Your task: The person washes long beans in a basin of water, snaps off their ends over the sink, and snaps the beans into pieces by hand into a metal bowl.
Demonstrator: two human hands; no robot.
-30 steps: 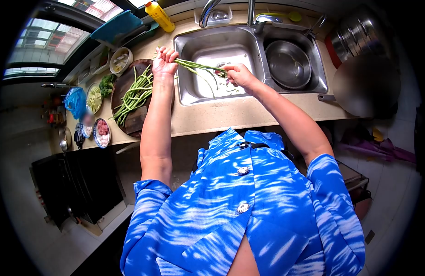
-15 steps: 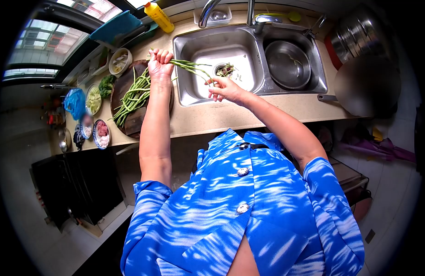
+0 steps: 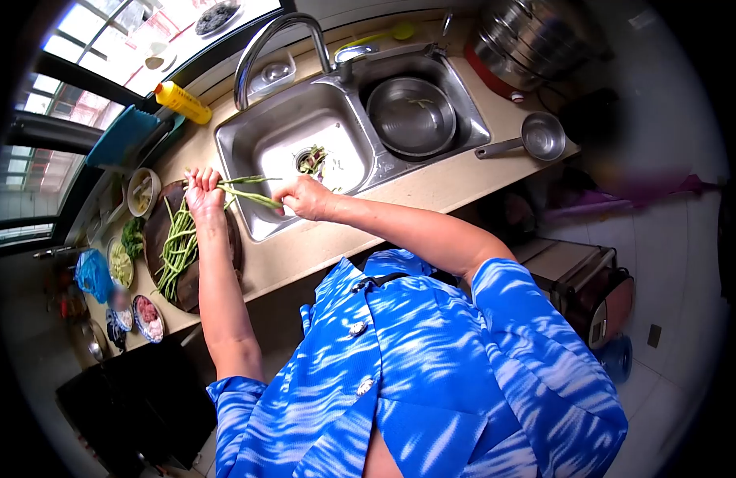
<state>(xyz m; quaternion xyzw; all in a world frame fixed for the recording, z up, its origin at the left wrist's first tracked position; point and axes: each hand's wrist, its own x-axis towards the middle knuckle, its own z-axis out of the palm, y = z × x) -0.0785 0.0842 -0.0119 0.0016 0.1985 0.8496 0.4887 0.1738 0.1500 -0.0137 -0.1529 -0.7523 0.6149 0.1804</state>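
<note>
My left hand (image 3: 204,191) is closed around several long green beans (image 3: 244,191), whose ends stick out to the right over the left sink basin (image 3: 260,151). At those ends my right hand (image 3: 302,197) is closed, fingers pinched on the bean tips. More long beans (image 3: 176,247) lie in a heap on the round dark wooden cutting board (image 3: 216,275), below and left of my left hand. Green and brownish scraps (image 3: 312,162) sit around the drain of the left basin.
A dark pan (image 3: 412,119) stands in the right basin, beneath the curved faucet (image 3: 264,40) side. A small saucepan (image 3: 543,135) rests at the counter's right. Left are a white bowl (image 3: 143,193), broccoli (image 3: 133,237), a meat plate (image 3: 149,319) and a yellow bottle (image 3: 182,102).
My right hand has gone from loosely open near the bean tips to pinched on them. The view has turned and shifted, so the sink appears further left.
</note>
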